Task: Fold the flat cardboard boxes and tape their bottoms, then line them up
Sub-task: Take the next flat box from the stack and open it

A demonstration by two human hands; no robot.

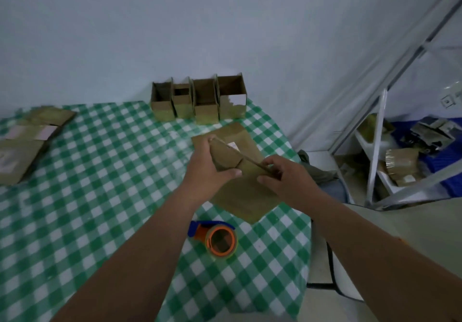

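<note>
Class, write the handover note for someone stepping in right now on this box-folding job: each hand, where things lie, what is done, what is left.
Left hand grips the flat box at its near-left end; right hand pinches its right edge. It is held above another flat piece of cardboard on the checked table.
Tape dispenser lies near the table's front edge, untouched.
Done: four folded boxes stand in a row at the far edge.
Left: open and tape the held box, then the flat stack on the left.
</note>
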